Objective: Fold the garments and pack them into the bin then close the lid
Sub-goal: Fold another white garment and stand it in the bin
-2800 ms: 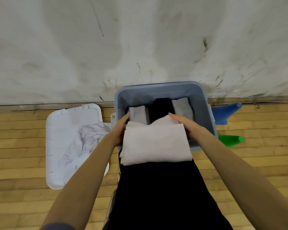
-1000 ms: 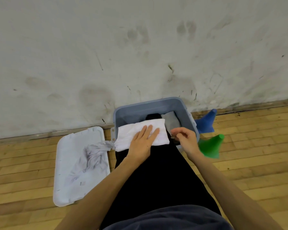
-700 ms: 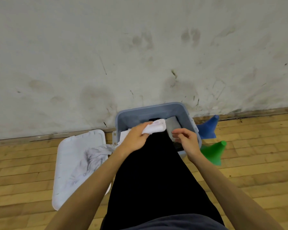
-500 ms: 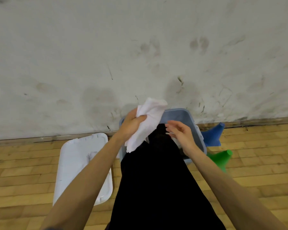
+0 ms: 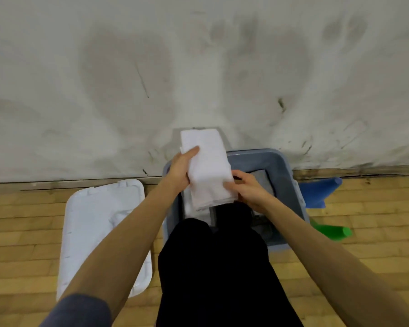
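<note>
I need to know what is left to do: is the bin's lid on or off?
Off. The white lid lies flat on the floor beside the blue bin, whose top is uncovered, with a grey garment showing inside.

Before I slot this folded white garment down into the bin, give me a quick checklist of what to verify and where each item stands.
1. Left hand holds the white garment: ok.
2. Right hand holds its lower edge: ok.
3. Fold intact, no loose ends: ok on the side in view.
4. Garment standing upright over the bin: ok.
5. Free slot among the packed clothes: cannot tell, hidden by hands and garment.
6. Lid off, lying on the floor on the left: ok.
</note>
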Demonstrator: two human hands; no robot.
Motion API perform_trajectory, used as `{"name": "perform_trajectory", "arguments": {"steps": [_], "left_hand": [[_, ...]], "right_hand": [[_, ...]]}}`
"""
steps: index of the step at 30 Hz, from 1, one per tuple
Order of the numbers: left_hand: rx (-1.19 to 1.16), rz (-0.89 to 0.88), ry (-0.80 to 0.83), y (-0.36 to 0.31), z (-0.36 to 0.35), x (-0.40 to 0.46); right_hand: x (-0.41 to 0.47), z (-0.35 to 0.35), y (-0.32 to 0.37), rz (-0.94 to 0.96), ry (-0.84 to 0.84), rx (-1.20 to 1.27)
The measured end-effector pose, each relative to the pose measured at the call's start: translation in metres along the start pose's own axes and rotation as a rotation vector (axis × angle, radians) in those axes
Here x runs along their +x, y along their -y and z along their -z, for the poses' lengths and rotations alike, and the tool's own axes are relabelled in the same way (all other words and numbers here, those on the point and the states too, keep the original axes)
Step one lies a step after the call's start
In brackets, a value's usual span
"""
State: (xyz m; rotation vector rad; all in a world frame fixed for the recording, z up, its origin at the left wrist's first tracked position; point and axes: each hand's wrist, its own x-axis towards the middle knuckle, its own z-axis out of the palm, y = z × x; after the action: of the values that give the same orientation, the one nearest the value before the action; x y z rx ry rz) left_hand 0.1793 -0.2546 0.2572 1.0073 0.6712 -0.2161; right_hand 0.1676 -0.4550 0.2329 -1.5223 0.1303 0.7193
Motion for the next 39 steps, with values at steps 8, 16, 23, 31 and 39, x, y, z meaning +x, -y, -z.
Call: {"name": "perform_trajectory", "arguments": {"steps": [8,16,23,31,39], "left_hand": [[0.171,0.255,-0.182,0.096,0.06,0.125],[0.31,0.33,-0.348,0.178,0.11,0.19],[0.339,0.227,-0.42,0.2,0.127,0.218],[0.796,-0.008,-0.434,0.219,0.118,0.215],[0.483,0.313,-0.452,0.24,0.131,0.214]], "right_hand": [[0.088,0.0,-0.121,-0.249,-0.035,-0.18],[0.129,-0.013,-0.221,-0.347,-0.005,-0.214],[0.159,-0.028,-0.263,-0.33,-0.015,-0.283],[0.167,-0.034,-0.273,-0.429,-0.167,-0.312],[0.166,-0.033,-0.28,-0.501,-0.177,-0.258]]}}
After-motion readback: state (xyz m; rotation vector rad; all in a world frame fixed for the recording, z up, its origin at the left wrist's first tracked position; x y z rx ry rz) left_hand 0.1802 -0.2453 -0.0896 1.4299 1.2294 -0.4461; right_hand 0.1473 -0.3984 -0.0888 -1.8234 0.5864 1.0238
